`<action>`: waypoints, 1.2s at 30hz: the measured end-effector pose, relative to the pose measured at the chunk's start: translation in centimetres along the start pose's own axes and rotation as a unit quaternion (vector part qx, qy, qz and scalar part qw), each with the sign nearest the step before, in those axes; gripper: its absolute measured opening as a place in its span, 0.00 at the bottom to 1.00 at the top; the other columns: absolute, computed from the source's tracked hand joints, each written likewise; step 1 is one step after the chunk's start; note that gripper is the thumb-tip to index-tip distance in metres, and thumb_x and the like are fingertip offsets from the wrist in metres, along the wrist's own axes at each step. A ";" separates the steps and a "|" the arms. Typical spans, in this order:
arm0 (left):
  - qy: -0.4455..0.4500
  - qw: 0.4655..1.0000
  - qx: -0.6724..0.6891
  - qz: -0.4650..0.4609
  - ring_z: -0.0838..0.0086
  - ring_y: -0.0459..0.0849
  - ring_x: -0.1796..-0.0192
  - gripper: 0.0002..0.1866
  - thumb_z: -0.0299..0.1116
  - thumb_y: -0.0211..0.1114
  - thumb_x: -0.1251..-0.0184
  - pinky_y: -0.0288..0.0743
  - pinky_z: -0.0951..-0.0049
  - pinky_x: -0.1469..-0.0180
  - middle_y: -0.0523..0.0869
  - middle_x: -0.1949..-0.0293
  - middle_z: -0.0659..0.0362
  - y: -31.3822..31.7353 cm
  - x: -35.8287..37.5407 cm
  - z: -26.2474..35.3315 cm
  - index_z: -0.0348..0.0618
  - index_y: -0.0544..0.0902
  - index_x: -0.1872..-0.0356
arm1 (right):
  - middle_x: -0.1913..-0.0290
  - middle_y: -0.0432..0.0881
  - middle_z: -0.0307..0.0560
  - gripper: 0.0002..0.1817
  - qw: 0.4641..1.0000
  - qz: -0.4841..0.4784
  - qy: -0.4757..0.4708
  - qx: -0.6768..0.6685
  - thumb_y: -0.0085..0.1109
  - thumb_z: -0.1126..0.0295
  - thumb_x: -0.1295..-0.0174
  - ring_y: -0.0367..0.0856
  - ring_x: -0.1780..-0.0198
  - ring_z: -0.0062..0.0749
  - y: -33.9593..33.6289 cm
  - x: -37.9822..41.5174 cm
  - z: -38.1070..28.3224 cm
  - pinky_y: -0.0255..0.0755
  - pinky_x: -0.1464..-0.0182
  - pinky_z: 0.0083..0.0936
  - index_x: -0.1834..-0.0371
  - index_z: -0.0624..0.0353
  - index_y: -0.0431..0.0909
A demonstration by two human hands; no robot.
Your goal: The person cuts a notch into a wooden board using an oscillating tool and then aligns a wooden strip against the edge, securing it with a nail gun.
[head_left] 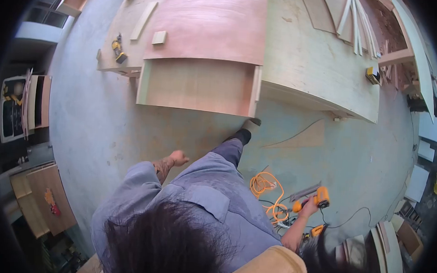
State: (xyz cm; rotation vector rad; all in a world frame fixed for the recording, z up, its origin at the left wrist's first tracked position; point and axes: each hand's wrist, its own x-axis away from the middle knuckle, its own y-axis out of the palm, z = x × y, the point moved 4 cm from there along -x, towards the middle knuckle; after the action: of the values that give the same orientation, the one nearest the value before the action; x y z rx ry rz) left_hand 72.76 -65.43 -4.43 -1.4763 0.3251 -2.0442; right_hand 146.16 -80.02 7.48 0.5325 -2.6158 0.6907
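Observation:
My right hand (310,208) is wrapped round the handle of an orange nail gun (323,196), held out at my right side above the floor. Its long grey magazine (305,191) points to the left. Below and beside it lies a coiled orange air hose (256,183), tangled with dark cords. My left hand (179,158) hangs at my left with curled fingers, and nothing shows in it. In front of me a wooden drawer (196,86) sticks out from under a pinkish plywood panel (209,24). One foot is beside the drawer's right corner.
On the worktop are a yellow cordless drill (118,50), a small wood block (159,37) and a wood strip (144,21). To the right stands a plywood surface (314,62) with a yellow-black tool (373,75). A triangular plywood offcut (301,136) lies on the floor.

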 end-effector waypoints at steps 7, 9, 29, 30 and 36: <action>0.011 0.944 0.193 0.268 0.52 0.91 0.50 0.16 0.43 0.70 0.28 0.84 0.55 0.44 0.92 0.56 0.45 -22.8 -8.9 2.0 0.39 0.88 0.54 | 0.78 0.76 0.38 0.07 0.969 0.002 0.209 0.134 0.67 0.75 0.32 0.74 0.84 0.29 -2.4 20.2 14.3 0.70 0.82 0.31 0.58 0.58 0.77; 0.014 0.931 0.149 0.333 0.49 0.88 0.45 0.18 0.43 0.71 0.29 0.82 0.54 0.40 0.89 0.51 0.42 -28.9 -12.7 0.6 0.39 0.86 0.48 | 0.79 0.76 0.38 0.07 0.970 -0.006 0.203 0.131 0.67 0.75 0.32 0.74 0.83 0.29 0.7 22.6 12.7 0.70 0.82 0.31 0.59 0.58 0.77; -0.200 0.891 0.061 0.402 0.40 0.69 0.23 0.48 0.45 0.73 0.33 0.62 0.43 0.20 0.74 0.27 0.38 -52.9 -28.6 -10.3 0.40 0.59 0.18 | 0.79 0.76 0.38 0.08 0.975 0.009 0.172 0.142 0.69 0.74 0.33 0.75 0.83 0.29 6.9 28.3 0.5 0.71 0.81 0.31 0.61 0.58 0.78; -0.212 0.899 0.057 0.380 0.41 0.70 0.24 0.48 0.45 0.73 0.33 0.66 0.43 0.23 0.74 0.27 0.38 -52.3 -27.3 -8.2 0.41 0.59 0.17 | 0.79 0.76 0.38 0.08 0.973 0.026 0.184 0.140 0.70 0.73 0.34 0.75 0.83 0.30 3.9 30.3 1.0 0.71 0.81 0.31 0.61 0.58 0.78; 0.045 0.865 0.474 0.160 0.56 0.81 0.37 0.41 0.34 0.58 0.30 0.84 0.52 0.42 0.76 0.33 0.51 -39.2 -23.4 5.1 0.57 0.59 0.14 | 0.79 0.77 0.40 0.09 0.978 0.009 0.189 0.088 0.73 0.74 0.37 0.78 0.81 0.30 -2.1 29.4 4.6 0.74 0.77 0.30 0.65 0.57 0.78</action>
State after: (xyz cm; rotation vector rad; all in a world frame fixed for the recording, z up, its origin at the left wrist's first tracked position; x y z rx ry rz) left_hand 69.97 -19.69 -0.71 -0.6529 -0.3579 -1.5995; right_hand 120.69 -91.76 17.77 0.3828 -2.2209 0.9355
